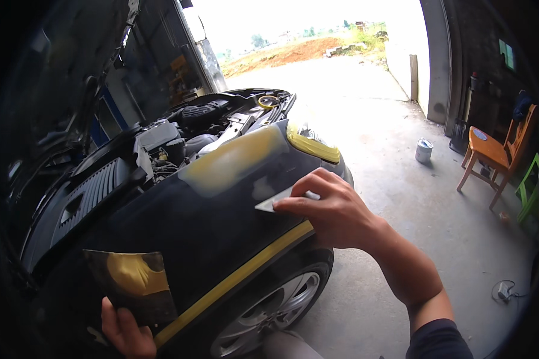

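A dark, square mixing board (pixel 156 306) carrying a smear of yellow putty (pixel 139 276) is held by my left hand (pixel 126 332), low on the left. My right hand (pixel 338 206) pinches a pale, thin putty spreader (pixel 270 203), its pointed corner at the black car fender (pixel 215 221); whether it touches is unclear. Just past that corner shows a small greyish patch (pixel 262 187) on the paint. Farther up the fender lies a larger sanded area (pixel 233 160) in yellow and grey. Yellow masking tape (pixel 239 274) lines the wheel arch, and yellow tape (pixel 311 145) also borders the headlight.
The engine bay (pixel 191 128) is exposed behind the fender. Below the arch sits the wheel (pixel 275 308), with my leg (pixel 288 346) close to it. On the concrete floor stand a paint can (pixel 424 151) and a wooden chair (pixel 491 148); a small cabled device (pixel 504 290) lies at right.
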`<state>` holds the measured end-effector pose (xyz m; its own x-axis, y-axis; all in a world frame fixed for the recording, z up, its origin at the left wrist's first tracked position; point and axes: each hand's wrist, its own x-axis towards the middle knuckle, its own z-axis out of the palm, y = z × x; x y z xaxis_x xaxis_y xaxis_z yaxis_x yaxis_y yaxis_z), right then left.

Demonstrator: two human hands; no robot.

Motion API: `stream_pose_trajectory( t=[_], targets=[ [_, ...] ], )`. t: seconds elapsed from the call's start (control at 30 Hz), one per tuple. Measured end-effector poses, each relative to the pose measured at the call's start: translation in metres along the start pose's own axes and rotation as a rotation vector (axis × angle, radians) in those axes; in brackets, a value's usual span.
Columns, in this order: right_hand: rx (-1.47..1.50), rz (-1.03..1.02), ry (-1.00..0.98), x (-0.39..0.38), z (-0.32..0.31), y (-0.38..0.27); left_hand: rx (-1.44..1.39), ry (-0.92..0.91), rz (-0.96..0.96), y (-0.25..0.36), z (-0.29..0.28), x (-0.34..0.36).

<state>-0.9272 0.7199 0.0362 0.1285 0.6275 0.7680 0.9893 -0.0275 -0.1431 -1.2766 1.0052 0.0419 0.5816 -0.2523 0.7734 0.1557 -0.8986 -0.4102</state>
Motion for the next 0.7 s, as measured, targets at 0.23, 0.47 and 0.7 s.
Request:
stream_pose_trajectory(
  t=[0.23, 0.47, 0.7],
  targets=[
    [-0.057, -0.099, 0.102, 0.025, 0.012, -0.001, 0.220, 0.004, 0.063, 0.003, -0.002, -0.002],
    [-0.092, -0.052, 0.036, 0.011, 0.017, -0.014, -1.065, 0.156, -0.467, 0.008, 0.006, -0.010],
    [-0.200, -0.081, 0.118, 0.009, -0.004, -0.004, 0.123, 0.023, 0.043, 0.010, -0.001, 0.004]
  ],
)
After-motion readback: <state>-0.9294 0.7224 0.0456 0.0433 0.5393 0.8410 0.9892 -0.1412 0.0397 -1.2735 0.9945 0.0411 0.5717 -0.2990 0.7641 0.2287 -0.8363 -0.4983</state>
